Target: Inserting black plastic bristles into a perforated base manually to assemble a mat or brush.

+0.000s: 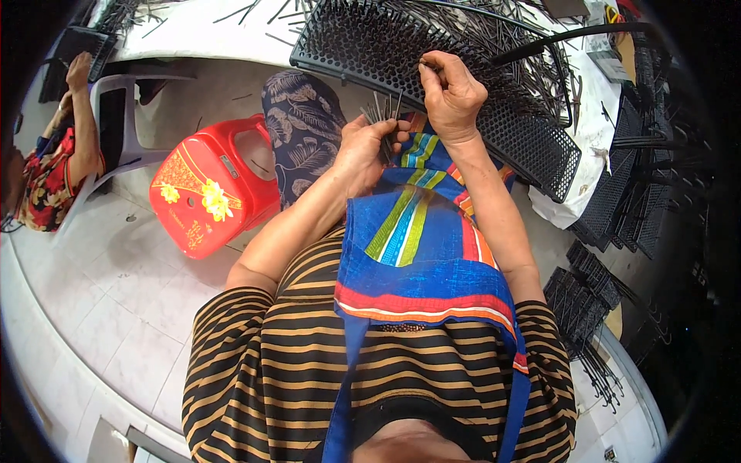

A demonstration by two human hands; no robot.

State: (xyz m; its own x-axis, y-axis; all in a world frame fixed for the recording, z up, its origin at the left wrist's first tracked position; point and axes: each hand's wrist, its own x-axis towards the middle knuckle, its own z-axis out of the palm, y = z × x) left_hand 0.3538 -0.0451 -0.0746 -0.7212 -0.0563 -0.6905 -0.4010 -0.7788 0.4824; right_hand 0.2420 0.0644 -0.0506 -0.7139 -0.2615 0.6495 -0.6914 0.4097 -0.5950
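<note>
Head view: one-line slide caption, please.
Left hand gripping thin dark strips, right hand at a black perforated tray, red stool off to the left.

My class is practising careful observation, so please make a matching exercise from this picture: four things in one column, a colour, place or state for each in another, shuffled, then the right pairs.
Column one
1. Wearer's left hand
2. Wearer's right hand
3. Stool
4. Apron

Column two
A. Red, with yellow flowers
B. Over the black perforated panel
C. Blue, with multicoloured stripes
D. Holding a bunch of thin dark strips

Right pairs: 1-D, 2-B, 3-A, 4-C
</note>
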